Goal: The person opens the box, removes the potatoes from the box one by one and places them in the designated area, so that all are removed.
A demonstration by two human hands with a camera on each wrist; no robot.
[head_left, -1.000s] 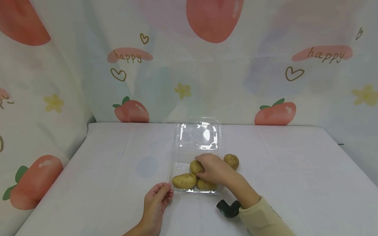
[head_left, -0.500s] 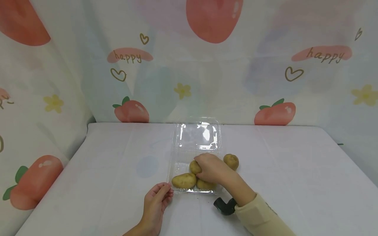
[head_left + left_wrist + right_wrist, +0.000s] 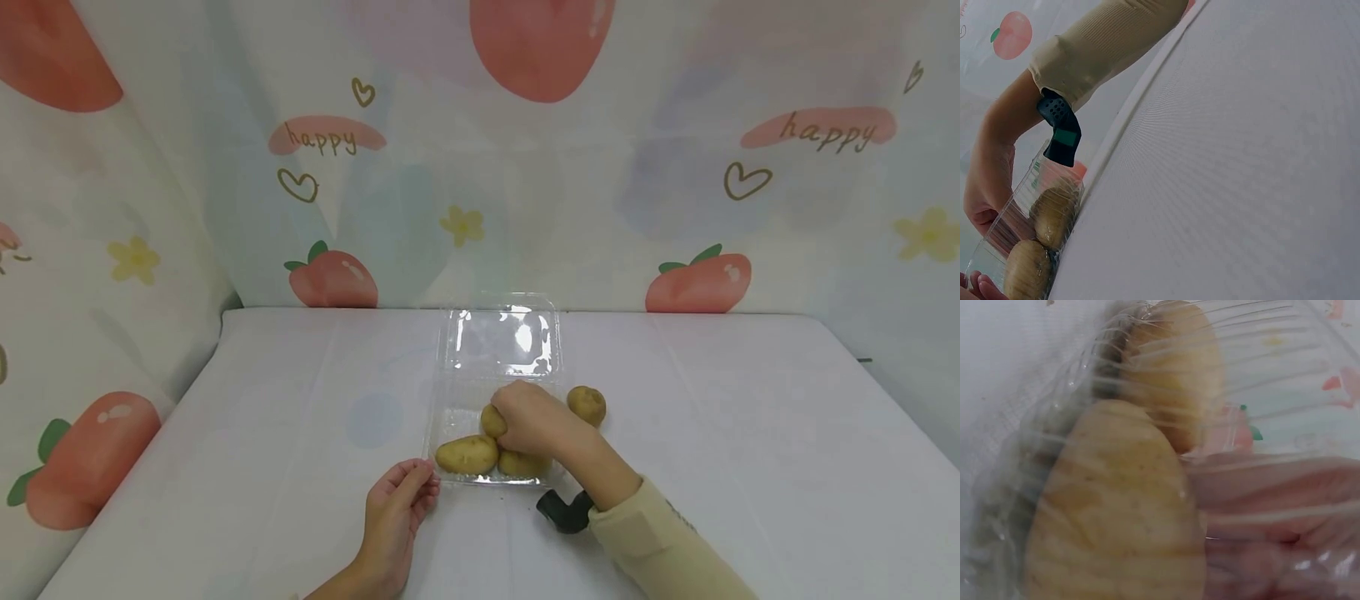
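I log: held potato (image 3: 492,421) inside box (image 3: 459,423), right hand (image 3: 536,423) fingers curled round it; front-left potato (image 3: 467,455), front-right potato (image 3: 522,464) alongside. Lid (image 3: 501,342) open; left hand (image 3: 397,512) fingers pinch box corner. Outer potato (image 3: 587,406): worktop (image 3: 712,433).

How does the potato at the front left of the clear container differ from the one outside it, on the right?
Shape: the front-left potato is elongated, while the outside potato looks rounder.
Place: the front-left potato lies inside the clear container; the outside potato sits beside it on the white cloth.
Shared: both have yellowish-brown skin.
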